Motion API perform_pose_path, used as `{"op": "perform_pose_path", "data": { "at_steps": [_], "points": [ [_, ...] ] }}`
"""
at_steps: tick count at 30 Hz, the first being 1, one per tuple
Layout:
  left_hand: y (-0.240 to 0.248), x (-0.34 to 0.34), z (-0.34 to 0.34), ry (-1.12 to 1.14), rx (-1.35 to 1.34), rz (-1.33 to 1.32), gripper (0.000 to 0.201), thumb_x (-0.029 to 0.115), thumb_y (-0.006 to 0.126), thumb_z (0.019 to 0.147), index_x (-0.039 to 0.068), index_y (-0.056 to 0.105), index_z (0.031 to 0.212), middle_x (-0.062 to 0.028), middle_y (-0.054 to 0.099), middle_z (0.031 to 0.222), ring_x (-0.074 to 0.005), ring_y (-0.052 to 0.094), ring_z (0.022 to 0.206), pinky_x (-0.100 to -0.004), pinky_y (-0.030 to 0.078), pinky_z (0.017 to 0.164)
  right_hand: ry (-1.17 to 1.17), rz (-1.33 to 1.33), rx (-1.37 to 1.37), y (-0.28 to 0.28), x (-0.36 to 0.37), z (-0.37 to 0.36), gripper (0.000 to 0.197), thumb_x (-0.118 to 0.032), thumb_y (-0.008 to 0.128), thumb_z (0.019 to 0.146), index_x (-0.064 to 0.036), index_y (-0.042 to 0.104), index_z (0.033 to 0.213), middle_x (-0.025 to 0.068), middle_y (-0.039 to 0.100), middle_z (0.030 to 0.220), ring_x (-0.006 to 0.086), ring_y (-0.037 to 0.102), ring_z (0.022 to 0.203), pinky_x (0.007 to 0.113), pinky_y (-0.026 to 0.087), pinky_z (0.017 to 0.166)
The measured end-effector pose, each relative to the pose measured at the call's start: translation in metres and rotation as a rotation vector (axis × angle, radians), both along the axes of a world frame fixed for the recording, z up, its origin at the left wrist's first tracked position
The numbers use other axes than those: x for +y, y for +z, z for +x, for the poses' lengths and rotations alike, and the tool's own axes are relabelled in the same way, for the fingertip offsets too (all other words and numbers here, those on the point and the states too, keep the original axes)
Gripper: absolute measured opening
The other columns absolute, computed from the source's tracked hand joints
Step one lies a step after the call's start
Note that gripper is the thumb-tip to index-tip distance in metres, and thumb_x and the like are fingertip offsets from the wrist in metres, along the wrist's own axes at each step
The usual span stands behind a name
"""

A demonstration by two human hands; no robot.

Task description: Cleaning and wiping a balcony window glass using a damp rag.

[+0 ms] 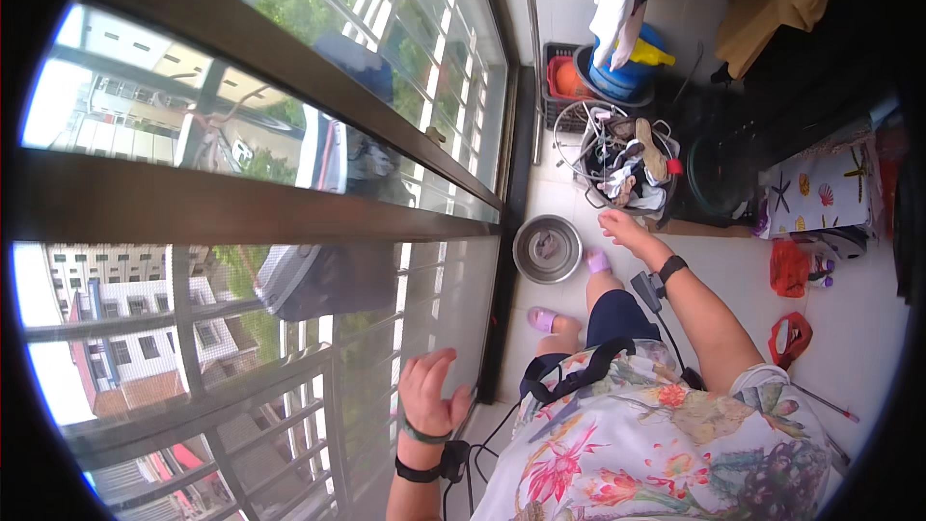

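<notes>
My left hand (431, 396) is raised beside the window mesh, palm partly showing. Its fingers are bent but apart from the thumb, and nothing is in it. My right hand (622, 228) reaches forward over the floor, loosely curled, with no held thing visible. Left of it a round steel basin (522, 265) stands on the floor with a small greyish cloth (548, 247) inside. Just beyond the hand is a dark tub heaped with shoes (651, 151) and cloth pieces. A round wire hanging rack (571, 147) lies against this heap.
Sliding windows with brown frames (289, 212) fill the left side. Farther off, a black crate (563, 116) and a blue bucket (632, 77) stand by the wall. Clothes (772, 19) hang at the upper right. A red plastic bag (789, 268) lies on the tiles at right.
</notes>
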State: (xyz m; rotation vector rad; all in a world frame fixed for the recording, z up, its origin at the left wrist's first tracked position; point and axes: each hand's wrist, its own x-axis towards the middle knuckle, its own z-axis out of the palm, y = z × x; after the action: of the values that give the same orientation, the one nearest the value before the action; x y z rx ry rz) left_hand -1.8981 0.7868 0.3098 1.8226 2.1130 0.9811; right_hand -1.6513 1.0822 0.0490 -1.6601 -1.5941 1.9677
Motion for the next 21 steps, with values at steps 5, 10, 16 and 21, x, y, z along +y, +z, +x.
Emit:
{"op": "perform_pose_path", "data": {
  "at_steps": [5,10,16,21],
  "points": [
    [-0.059,0.065,0.012,-0.105,-0.063,-0.364,0.036,0.02,0.06,0.077,0.003,0.051,0.108,-0.0135,0.058,0.096,-0.0304,0.055,0.084,-0.0377,0.043,0.073,0.074,-0.041,0.092,-0.07,0.018,0.0,0.03,-0.029,0.056,0.082,-0.005,0.057,0.1,0.0023,0.057,0.084,0.0118,0.051,0.075,0.026,0.043,0.064],
    [-0.145,0.105,0.026,-0.11,-0.339,-0.72,0.041,0.025,0.056,0.082,0.004,0.045,0.115,-0.0125,0.059,0.098,-0.0299,0.056,0.089,-0.0384,0.043,0.077,0.189,-0.103,0.043,-0.133,0.021,-0.003,0.029,-0.03,0.056,0.083,-0.0051,0.059,0.098,0.0047,0.058,0.084,0.0131,0.052,0.076,0.028,0.043,0.067],
    [-0.31,0.138,0.039,-0.061,-0.493,-0.784,0.054,0.033,0.055,0.083,0.007,0.036,0.127,-0.0192,0.049,0.114,-0.0343,0.044,0.11,-0.0412,0.037,0.09,0.391,-0.151,-0.026,-0.191,0.037,0.016,0.033,-0.031,0.055,0.083,-0.0016,0.057,0.098,0.0069,0.06,0.081,0.0156,0.055,0.074,0.029,0.044,0.067],
    [-0.457,0.168,0.039,0.131,-0.521,-1.074,0.066,0.039,0.049,0.084,0.001,0.027,0.133,-0.0221,0.041,0.127,-0.0366,0.037,0.119,-0.0406,0.03,0.099,0.396,-0.164,-0.169,-0.209,0.051,0.013,0.028,-0.026,0.054,0.085,-0.0032,0.056,0.1,0.0067,0.06,0.083,0.0137,0.055,0.075,0.027,0.044,0.067]
  ]
}}
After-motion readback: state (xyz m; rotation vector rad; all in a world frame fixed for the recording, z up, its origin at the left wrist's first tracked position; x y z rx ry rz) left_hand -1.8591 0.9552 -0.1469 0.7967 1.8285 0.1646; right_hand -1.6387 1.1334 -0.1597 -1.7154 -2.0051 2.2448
